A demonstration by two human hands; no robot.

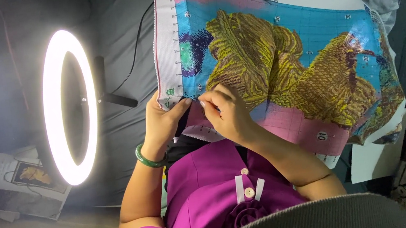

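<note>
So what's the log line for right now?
left hand: holds cross-stitch cloth edge | right hand: fingers pinched at cloth | green bangle: left wrist | ring light: lit

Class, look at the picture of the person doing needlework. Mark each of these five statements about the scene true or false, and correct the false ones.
1. Both hands are on the cross-stitch cloth. True: the left hand grips its edge and the right hand pinches at it beside the left.
2. The ring light is switched off. False: it glows bright white.
3. A green bangle sits on the left wrist. True.
4. The person wears a blue top. False: the top is magenta with pale buttons.
5. The stitched yellow-brown figures stand on a plain white ground. False: the ground is blue above and pink below.
</note>
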